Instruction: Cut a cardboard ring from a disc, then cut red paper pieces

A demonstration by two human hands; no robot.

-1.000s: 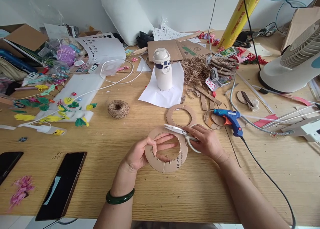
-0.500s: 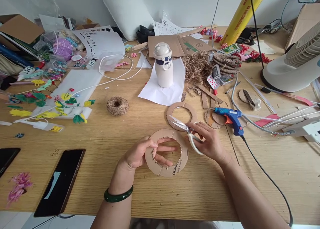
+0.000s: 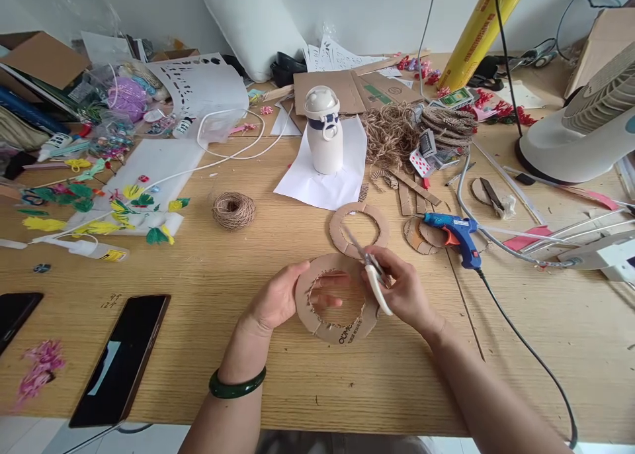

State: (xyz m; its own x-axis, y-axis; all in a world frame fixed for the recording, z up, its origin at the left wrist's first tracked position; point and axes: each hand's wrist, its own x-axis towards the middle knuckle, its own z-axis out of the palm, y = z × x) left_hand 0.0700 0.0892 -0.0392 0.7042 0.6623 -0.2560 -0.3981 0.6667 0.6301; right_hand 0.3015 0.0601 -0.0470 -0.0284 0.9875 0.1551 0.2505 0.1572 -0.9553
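Note:
A cardboard ring (image 3: 307, 308) with a ragged inner edge and printed letters is held a little above the table. My left hand (image 3: 278, 295) supports it at the left, thumb by the outer rim and fingers behind, showing through the hole. White-handled scissors (image 3: 378, 288) are in my right hand (image 3: 404, 292), blades pointing up and left. That hand is at the ring's right edge; whether its fingers also grip the cardboard is hidden. Just beyond, a second cardboard ring (image 3: 335, 227) lies flat on the table.
A blue glue gun (image 3: 459, 232) with a trailing cord lies to the right. A twine ball (image 3: 233, 210) rests left of centre. A white bottle (image 3: 326, 143) stands on paper (image 3: 292, 182) at the back. A phone (image 3: 122, 361) is front left, and a white fan (image 3: 560, 146) stands right.
My right hand has moved left and down with the scissors, up to the held ring. The ring has shifted slightly right, and my left thumb has moved from its inner edge to the outer rim.

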